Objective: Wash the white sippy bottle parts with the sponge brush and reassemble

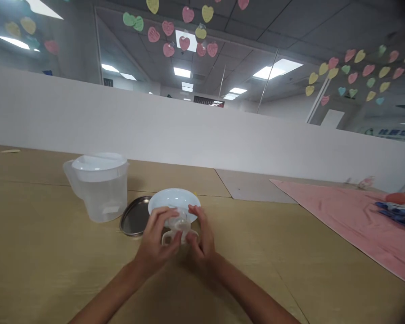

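Note:
Between my hands is a small clear cup (180, 222) with two whitish loop handles low on its sides. My left hand (159, 236) curls around its left side, thumb towards the front and fingers over the upper edge. On the other side my right hand (202, 234) grips with its thumb low and its fingers raised near the rim. The fingers hide part of the cup, and it is slightly blurred. Directly behind it stands a white bowl (173, 197), partly covered by my hands. A dark round metal tray (135, 217) lies left of the bowl.
A translucent plastic pitcher (104, 193) with a handle stands at the left. Pink cloth (344, 216) covers the right of the brown table (70, 270), with blue and orange items (400, 209) on it. A white partition (189, 135) runs along the back.

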`<state>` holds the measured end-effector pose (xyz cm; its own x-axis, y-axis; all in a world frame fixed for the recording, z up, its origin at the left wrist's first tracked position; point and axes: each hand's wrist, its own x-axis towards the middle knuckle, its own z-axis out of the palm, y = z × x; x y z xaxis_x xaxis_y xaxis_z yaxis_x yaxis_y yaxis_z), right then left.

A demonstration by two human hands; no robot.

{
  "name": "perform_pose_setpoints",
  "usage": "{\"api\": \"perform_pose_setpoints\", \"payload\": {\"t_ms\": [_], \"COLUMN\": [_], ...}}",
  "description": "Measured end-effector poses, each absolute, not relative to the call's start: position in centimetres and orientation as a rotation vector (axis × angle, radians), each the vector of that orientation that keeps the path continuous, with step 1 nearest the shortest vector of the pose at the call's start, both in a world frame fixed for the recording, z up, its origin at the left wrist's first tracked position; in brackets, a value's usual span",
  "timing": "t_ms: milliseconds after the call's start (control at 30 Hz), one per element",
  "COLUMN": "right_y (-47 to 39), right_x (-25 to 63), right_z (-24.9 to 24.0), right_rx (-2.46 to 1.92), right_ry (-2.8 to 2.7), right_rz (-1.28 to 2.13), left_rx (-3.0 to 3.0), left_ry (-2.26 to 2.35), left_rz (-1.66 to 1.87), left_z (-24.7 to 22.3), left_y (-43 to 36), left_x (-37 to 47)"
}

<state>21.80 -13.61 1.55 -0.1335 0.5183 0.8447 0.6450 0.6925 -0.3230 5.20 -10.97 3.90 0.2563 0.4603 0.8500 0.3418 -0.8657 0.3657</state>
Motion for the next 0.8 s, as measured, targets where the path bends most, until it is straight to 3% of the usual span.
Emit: {"api": "perform_pose_setpoints", "payload": {"t_ms": [267, 800], "right_y": [-13.5, -12.6], "right_x": [21.3, 21.8], "right_z": [0.0, -1.4], "right_rx": [-0.942, -0.926], "right_ry": [-1.845, -1.664], "right_rz": [-0.197, -0.166], "left_rx": [2.434, 2.51], "left_ry": [0.682, 0.401], "left_rz": [1.631, 1.583], "left_z": [-1.1, -1.7], "left_y": [-9.6, -9.0], "left_x": [6.3, 6.7]}}
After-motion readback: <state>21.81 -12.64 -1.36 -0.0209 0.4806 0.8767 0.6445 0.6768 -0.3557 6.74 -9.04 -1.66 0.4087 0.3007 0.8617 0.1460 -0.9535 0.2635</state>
